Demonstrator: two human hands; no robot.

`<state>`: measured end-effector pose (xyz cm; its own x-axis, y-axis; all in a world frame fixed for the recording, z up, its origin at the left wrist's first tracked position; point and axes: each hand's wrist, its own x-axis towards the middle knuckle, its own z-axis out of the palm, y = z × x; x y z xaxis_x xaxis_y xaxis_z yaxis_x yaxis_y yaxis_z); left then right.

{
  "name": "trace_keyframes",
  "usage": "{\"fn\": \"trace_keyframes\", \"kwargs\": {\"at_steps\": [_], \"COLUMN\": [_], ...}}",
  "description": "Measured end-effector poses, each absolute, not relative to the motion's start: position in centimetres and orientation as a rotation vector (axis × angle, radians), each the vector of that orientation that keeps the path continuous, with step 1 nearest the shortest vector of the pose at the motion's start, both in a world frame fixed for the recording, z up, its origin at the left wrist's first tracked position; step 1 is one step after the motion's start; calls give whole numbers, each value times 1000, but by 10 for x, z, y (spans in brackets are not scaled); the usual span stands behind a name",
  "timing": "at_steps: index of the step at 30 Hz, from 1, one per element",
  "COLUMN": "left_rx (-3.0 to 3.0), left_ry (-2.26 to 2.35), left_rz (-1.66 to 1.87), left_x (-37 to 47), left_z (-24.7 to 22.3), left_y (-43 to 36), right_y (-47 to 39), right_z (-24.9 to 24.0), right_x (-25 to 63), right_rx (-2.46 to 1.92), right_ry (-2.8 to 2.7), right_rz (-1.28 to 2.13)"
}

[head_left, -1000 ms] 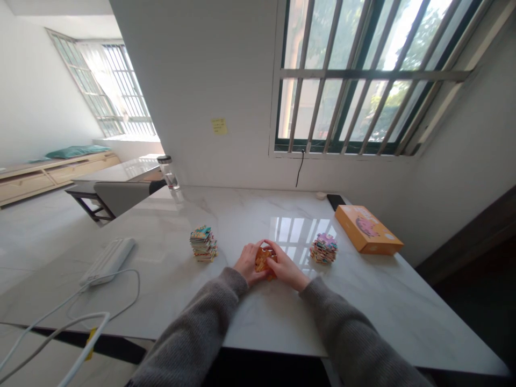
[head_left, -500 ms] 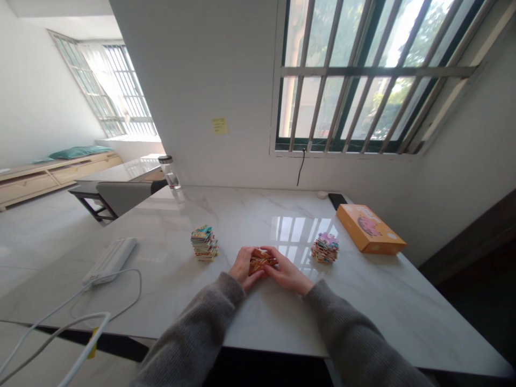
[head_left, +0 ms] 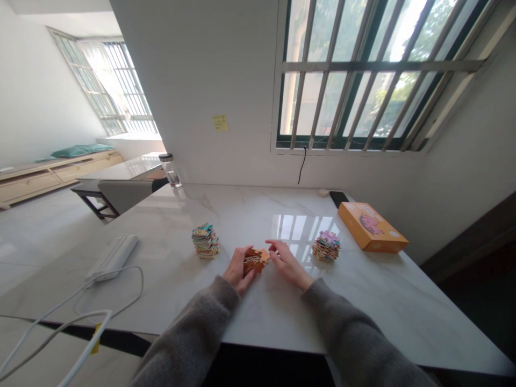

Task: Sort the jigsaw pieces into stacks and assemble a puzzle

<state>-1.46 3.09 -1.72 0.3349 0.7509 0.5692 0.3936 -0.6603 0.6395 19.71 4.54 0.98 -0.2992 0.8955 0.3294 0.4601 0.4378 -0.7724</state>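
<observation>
Orange-brown jigsaw puzzle pieces lie in a loose, tilted bunch on the table in front of me. My left hand is wrapped round the left side of the bunch, thumb in front and fingers behind. Just right of the pieces is my right hand, its fingers apart and its fingertips close to the bunch; whether they touch it I cannot tell. To the left stands a stack of puzzle pieces with a teal and yellow top. Another stack, topped by a purple piece, stands to the right.
An orange box lies at the right, near a black phone and a small white round object. A clear bottle stands at the back left. A white power strip with cables lies at the left.
My right hand has come off the bunch and opened, moving slightly right. The bunch, still in my left hand, has shifted a little left and shows more of its faces.
</observation>
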Motion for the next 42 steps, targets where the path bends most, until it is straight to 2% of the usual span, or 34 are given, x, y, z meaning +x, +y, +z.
{"fn": "trace_keyframes", "kwargs": {"at_steps": [5, 9, 15, 20, 28, 33, 36, 38, 42], "left_rx": [2199, 2209, 2200, 2164, 2235, 2142, 2244, 2343, 2586], "left_ry": [1293, 1338, 1200, 1021, 1021, 1029, 970, 945, 832], "left_rz": [1424, 1407, 1289, 1157, 1206, 1077, 1154, 1288, 1406], "left_x": [-25, -24, -20, -13, -7, -7, -5, -2, 6], "left_z": [-26, -28, -21, -11, -12, -14, -13, -12, -6], "left_y": [43, 46, 39, 28, 27, 28, 30, 32, 37], "right_y": [53, 53, 52, 53, 46, 42, 41, 40, 36], "right_z": [0, 2, 8, 14, 15, 10, 13, 16, 19], "right_x": [194, 178, 183, 201, 201, 193, 193, 191, 185], "right_rx": [-1436, -1503, -1516, -1260, -1014, -1014, -1015, -1020, -891], "right_ry": [-2168, -2197, -2129, -1942, -1889, -1911, -1835, -1685, -1338], "right_rz": [240, 161, 434, 850, 939, 918, 935, 1062, 1545]}}
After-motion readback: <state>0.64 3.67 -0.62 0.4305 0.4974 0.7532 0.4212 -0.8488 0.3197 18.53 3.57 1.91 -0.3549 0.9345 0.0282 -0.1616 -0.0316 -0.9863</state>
